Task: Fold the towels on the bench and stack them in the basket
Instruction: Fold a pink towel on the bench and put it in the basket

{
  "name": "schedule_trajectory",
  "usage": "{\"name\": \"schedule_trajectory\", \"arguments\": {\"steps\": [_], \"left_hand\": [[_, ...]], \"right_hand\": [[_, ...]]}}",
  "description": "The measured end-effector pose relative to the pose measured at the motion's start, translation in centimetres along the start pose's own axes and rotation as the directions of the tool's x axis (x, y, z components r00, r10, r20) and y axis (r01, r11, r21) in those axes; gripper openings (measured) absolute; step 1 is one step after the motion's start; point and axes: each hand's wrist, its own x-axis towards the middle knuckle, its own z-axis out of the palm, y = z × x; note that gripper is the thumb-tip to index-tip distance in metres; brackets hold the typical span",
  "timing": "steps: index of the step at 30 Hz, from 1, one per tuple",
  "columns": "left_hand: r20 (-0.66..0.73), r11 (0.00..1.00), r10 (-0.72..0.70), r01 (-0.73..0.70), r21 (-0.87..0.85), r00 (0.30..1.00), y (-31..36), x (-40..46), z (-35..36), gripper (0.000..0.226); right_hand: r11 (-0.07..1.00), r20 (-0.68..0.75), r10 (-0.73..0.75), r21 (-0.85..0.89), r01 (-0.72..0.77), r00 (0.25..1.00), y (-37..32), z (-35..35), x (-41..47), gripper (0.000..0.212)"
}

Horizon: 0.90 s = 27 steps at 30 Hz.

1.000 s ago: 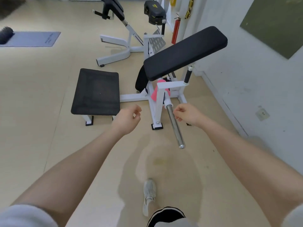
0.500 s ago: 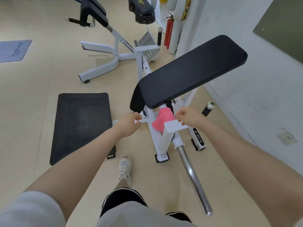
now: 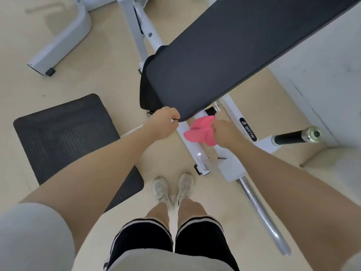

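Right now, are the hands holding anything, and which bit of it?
The right hand pinches the pink towel at its right edge, under the black bench pad. The left hand is curled; whether it holds anything cannot be told.

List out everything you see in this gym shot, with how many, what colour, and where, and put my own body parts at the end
pink towel: 1, pink, draped on the white frame under the bench pad's near end
bench pad: 1, black, tilted, upper centre to right
bench frame: 1, white, under the pad
chrome bar: 1, silver, sticking out of the frame toward lower right
black handle: 1, black with metal cap, right
rubber mat: 1, black, floor at left
second machine's base: 1, white, upper left
left hand: 1, fingers curled at the pad's near edge
right hand: 1, pinches the pink towel
shoes: 2, white, bottom centre
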Motion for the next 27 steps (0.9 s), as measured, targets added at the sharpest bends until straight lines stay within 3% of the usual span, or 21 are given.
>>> {"name": "schedule_trajectory", "arguments": {"steps": [2,6,10,15,19,22,24,27], "left_hand": [[-0.006,0.999,-0.028,0.027,-0.025,1.000,-1.1,3.0,1.0,0.026],[-0.040,0.992,-0.086,0.082,-0.095,0.995,-3.7,8.5,4.7,0.015],[-0.006,0.947,-0.194,0.186,-0.263,0.981,-5.5,11.7,8.9,0.030],[0.026,0.942,-0.210,0.209,-0.264,0.977,-6.5,12.7,11.4,0.029],[0.056,0.949,-0.189,0.197,-0.246,0.980,-4.8,11.0,9.8,0.028],[0.052,0.962,-0.109,0.119,-0.245,0.993,-2.0,9.2,6.6,0.025],[0.042,0.960,-0.043,0.053,-0.276,0.998,0.2,7.4,3.7,0.022],[0.081,0.952,0.083,-0.055,-0.301,0.993,2.9,3.1,0.1,0.026]], "right_hand": [[0.991,0.081,0.007,-0.134,0.004,0.997,0.3,1.2,3.0,0.033],[0.919,0.081,-0.022,-0.391,0.052,0.996,2.4,4.6,9.0,0.058],[0.858,0.059,-0.061,-0.506,0.083,0.996,5.5,8.6,13.5,0.047],[0.861,-0.037,-0.206,-0.481,0.163,0.978,7.9,11.1,14.8,0.029],[0.917,-0.018,-0.174,-0.367,0.155,0.985,7.0,8.4,12.7,0.027],[0.985,-0.182,-0.166,-0.086,0.152,0.969,5.0,4.0,9.5,0.004],[0.979,-0.298,-0.120,0.125,0.163,0.947,3.4,1.3,6.2,0.012],[0.901,-0.309,-0.044,0.399,0.171,0.950,0.7,-1.8,-0.4,0.013]]}}
